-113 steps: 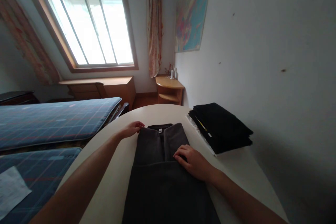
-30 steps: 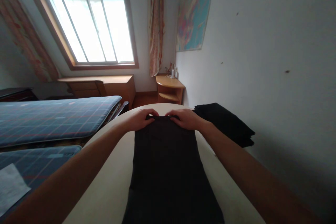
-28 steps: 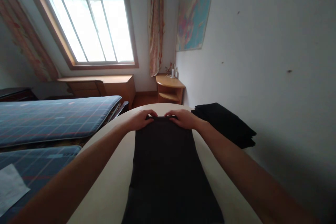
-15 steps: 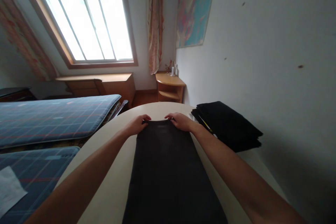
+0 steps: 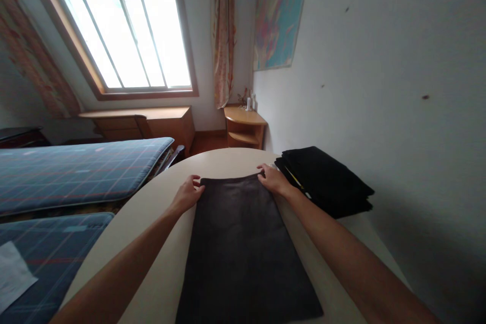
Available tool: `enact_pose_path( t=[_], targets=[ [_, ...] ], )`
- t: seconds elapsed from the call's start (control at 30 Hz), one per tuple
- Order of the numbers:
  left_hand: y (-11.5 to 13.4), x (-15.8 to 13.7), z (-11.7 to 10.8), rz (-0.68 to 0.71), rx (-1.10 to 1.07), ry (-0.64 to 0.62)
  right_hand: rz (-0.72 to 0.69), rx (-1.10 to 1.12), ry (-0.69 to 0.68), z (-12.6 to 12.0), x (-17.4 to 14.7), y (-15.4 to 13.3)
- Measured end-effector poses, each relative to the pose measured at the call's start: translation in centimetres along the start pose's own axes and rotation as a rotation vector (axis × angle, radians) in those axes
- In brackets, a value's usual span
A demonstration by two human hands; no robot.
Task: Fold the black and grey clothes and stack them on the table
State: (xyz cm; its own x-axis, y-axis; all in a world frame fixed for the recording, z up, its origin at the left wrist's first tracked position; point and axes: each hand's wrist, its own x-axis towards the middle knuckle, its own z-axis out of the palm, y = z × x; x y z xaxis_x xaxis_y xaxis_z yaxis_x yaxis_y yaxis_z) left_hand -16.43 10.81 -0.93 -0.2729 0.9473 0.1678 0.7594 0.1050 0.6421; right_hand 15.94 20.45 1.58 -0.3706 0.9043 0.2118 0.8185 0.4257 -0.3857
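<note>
A dark, flat piece of cloth (image 5: 243, 248), perhaps a garment, lies lengthwise on the pale round table (image 5: 152, 268), with a band along its far edge. At the far left corner, my left hand (image 5: 189, 194) has its fingers and thumb closed on the fabric. The far right corner is pinched by my right hand (image 5: 271, 178). Between the two hands the far edge runs nearly straight, a little higher on the right. Just beyond my right hand sits a stack of folded black cloth (image 5: 322, 179), with a thin yellow strip showing at its side.
On the left are beds with blue plaid mattresses (image 5: 76, 169), and a white sheet of paper (image 5: 13, 273) lies on the nearer one. A wooden corner shelf (image 5: 245, 116) and a desk (image 5: 167, 114) stand under the window side. The wall (image 5: 379, 126) runs along the right.
My hands have moved apart, left hand leftward and right hand rightward. The cloth's far edge between them is wider and flatter, and its near right corner now shows.
</note>
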Motion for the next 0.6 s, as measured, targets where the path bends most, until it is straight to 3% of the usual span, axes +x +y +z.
enact_pose_path(
  t=[0.23, 0.37, 0.47, 0.53, 0.6],
  targets=[
    [0.8, -0.9, -0.1, -0.005, 0.067, 0.063, -0.029, -0.017, 0.09, 0.1, -0.9, -1.9],
    [3.4, -3.3, 0.7, 0.163, 0.167, 0.141, -0.164, -0.093, 0.116, 1.1, -3.0, -5.0],
    [5.2, -5.3, 2.2, 0.394, 0.3, 0.069, -0.293, -0.093, 0.01, 2.5, -4.8, -7.2],
    [5.8, -6.0, 3.3, 0.394, 0.375, -0.029, -0.288, -0.086, -0.087, 3.3, -5.6, -7.7],
    [5.7, -6.0, 4.0, 0.301, 0.428, -0.111, -0.227, -0.086, -0.156, 3.9, -6.1, -7.3]
  ],
)
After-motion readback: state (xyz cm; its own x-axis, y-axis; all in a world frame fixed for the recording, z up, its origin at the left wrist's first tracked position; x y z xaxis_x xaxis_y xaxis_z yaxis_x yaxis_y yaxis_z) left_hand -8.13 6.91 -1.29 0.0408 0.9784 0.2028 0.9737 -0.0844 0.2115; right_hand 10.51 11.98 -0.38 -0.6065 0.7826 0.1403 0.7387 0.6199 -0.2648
